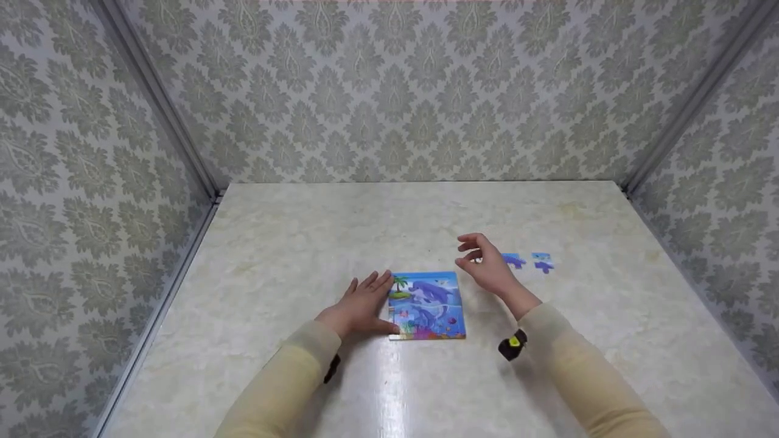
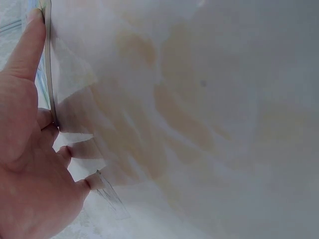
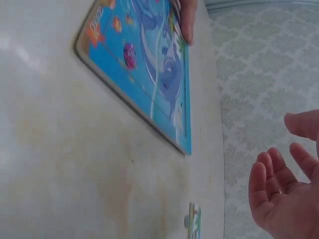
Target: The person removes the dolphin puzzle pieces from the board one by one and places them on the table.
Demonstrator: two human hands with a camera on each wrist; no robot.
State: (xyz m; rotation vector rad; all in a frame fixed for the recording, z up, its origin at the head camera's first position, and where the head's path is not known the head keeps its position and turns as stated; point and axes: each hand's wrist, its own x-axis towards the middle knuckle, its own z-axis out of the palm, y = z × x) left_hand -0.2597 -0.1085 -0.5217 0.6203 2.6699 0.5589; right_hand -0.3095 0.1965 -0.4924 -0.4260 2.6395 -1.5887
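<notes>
A dolphin jigsaw puzzle lies on the table in front of me, a flat square board with a palm tree, dolphins and small sea creatures. My left hand rests along its left side, fingers spread and fairly straight, the thumb at the near left corner. The left wrist view shows that thumb against the board's edge. Right of the board's far corner, my right hand is raised over the table. Its fingers are loosely bent with nothing between them, as the right wrist view shows too.
Loose blue and purple puzzle pieces lie right of the board: one piece beside the right hand, others farther right. The right wrist view shows a small piece on the table. Patterned walls enclose the back and sides.
</notes>
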